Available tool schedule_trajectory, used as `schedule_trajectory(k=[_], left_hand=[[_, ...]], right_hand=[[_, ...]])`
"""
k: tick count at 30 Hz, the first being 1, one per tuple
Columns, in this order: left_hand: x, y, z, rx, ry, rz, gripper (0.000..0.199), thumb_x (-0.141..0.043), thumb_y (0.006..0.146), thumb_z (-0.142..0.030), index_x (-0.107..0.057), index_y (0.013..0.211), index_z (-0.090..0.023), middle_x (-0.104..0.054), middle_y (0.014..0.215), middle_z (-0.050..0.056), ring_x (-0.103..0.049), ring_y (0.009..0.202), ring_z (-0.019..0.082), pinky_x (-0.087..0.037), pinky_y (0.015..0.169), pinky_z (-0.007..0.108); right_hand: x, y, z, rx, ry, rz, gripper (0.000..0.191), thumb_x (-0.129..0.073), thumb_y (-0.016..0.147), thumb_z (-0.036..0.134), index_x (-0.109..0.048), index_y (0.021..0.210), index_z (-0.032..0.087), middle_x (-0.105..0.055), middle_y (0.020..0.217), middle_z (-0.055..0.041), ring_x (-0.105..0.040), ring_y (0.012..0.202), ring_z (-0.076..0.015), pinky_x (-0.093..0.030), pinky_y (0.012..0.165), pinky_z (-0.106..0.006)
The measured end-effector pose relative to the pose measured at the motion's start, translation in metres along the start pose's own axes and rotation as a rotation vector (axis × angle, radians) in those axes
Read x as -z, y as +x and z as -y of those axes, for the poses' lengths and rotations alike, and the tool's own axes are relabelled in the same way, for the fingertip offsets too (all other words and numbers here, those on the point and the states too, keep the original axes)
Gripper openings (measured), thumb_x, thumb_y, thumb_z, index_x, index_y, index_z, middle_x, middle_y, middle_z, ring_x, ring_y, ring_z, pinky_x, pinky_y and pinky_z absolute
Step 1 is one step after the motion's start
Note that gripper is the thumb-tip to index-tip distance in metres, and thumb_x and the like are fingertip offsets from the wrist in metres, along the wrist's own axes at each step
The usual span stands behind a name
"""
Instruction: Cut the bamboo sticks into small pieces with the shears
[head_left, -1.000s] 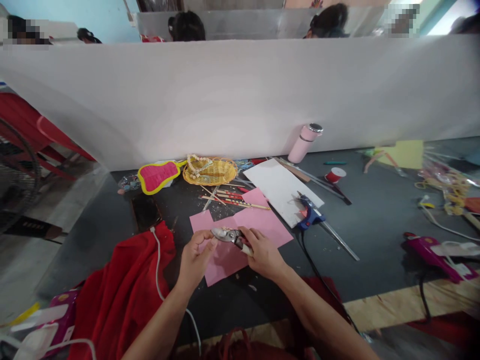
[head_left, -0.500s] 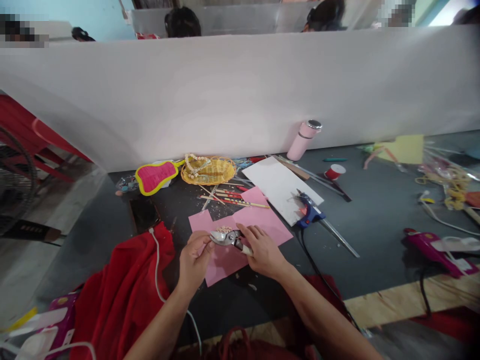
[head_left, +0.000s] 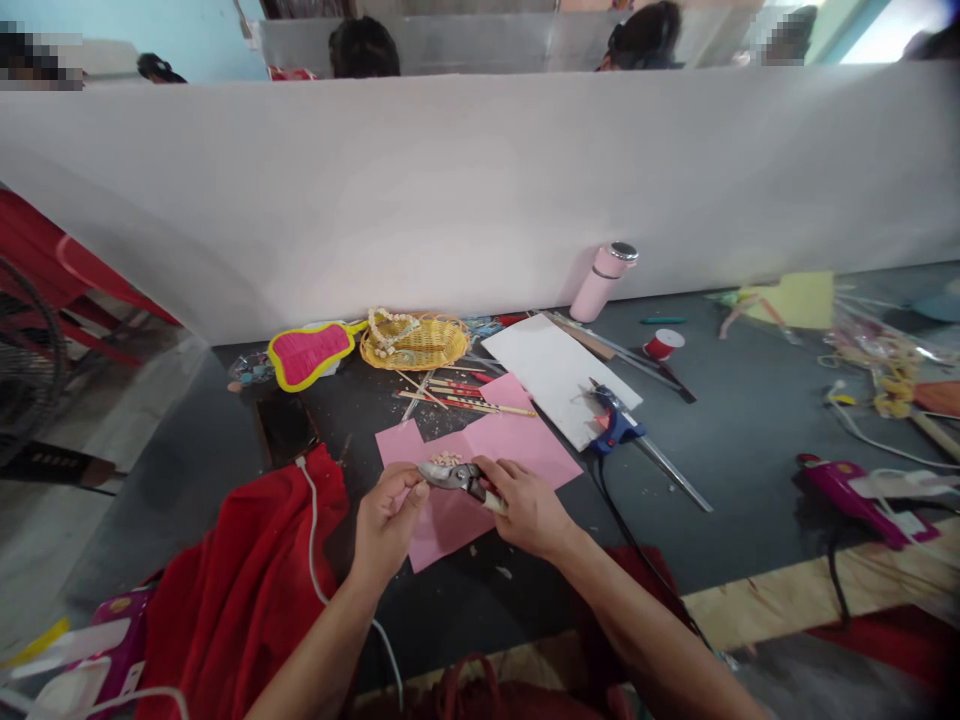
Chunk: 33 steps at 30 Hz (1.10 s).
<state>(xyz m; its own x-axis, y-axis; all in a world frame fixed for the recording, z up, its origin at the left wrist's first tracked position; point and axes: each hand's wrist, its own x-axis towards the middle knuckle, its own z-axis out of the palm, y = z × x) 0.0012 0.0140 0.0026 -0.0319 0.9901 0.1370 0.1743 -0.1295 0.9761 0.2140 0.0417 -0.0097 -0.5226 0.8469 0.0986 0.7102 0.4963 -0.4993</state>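
My right hand is wrapped round the pale handles of a pair of pruning shears, whose metal blades point left. At the blade tip, my left hand is pinched closed; whatever it holds is too small to make out. Beneath both hands lies pink paper on the dark table. Just behind the blades sits a small heap of pale cut pieces. Several chopsticks with red patterned ends lie beyond the paper.
A blue glue gun rests at the edge of white paper. Behind are a wicker basket, a pink bottle and a white partition. Left are a phone, red cloth and a white cable. A purple power strip lies right.
The view has shifted slightly. My hands and the shears keep nearly the same pose, with the blades looking a little closer together.
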Motion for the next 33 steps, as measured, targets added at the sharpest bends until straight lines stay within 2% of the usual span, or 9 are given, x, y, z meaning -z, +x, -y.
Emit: schedule_trajectory(k=[4,7,11,25,33], left_hand=[[-0.0005,0.0001,0.0013,-0.005,0.012,-0.051,0.015,-0.058,0.084,-0.030,-0.064,0.083,-0.017,-0.061,0.090,0.007,-0.057,0.089,0.020,-0.042,0.082,0.031],[-0.0002,0.0004,0.0014,-0.006,0.015,-0.079,0.016,-0.059,0.084,-0.031,-0.065,0.082,-0.017,-0.061,0.088,0.007,-0.057,0.087,0.020,-0.043,0.081,0.031],[0.0010,0.0011,-0.0007,-0.013,0.002,-0.022,0.019,-0.056,0.085,-0.030,-0.065,0.074,-0.017,-0.061,0.084,0.007,-0.056,0.085,0.020,-0.043,0.078,0.029],[0.0017,0.0000,-0.0036,-0.014,-0.025,0.025,0.019,-0.054,0.087,-0.029,-0.064,0.077,-0.017,-0.060,0.084,0.005,-0.056,0.085,0.019,-0.043,0.078,0.028],[0.0009,0.0004,-0.0012,-0.055,0.021,-0.011,0.011,-0.056,0.086,-0.026,-0.063,0.085,-0.018,-0.060,0.091,0.006,-0.056,0.090,0.019,-0.041,0.083,0.029]], right_hand=[[-0.0059,0.0013,-0.0028,0.008,-0.021,-0.042,0.045,-0.043,0.086,0.015,-0.038,0.130,0.016,-0.058,0.105,-0.0112,-0.054,0.093,-0.0226,-0.044,0.085,-0.036],[-0.0086,0.0022,-0.0050,0.026,-0.070,-0.049,0.055,-0.047,0.083,0.017,-0.033,0.136,0.015,-0.056,0.112,-0.0136,-0.051,0.100,-0.0254,-0.043,0.088,-0.040],[-0.0083,0.0019,-0.0063,0.029,-0.103,-0.024,0.061,-0.049,0.081,0.018,-0.030,0.139,0.014,-0.054,0.116,-0.0142,-0.048,0.103,-0.0265,-0.042,0.089,-0.042],[0.0010,-0.0005,0.0006,0.003,-0.019,-0.010,0.042,-0.044,0.084,0.014,-0.042,0.126,0.018,-0.059,0.096,-0.0085,-0.055,0.086,-0.0215,-0.044,0.078,-0.033],[-0.0060,0.0025,-0.0003,-0.019,0.042,-0.062,0.042,-0.044,0.086,0.015,-0.040,0.128,0.017,-0.058,0.105,-0.0108,-0.055,0.094,-0.0223,-0.045,0.084,-0.036]])
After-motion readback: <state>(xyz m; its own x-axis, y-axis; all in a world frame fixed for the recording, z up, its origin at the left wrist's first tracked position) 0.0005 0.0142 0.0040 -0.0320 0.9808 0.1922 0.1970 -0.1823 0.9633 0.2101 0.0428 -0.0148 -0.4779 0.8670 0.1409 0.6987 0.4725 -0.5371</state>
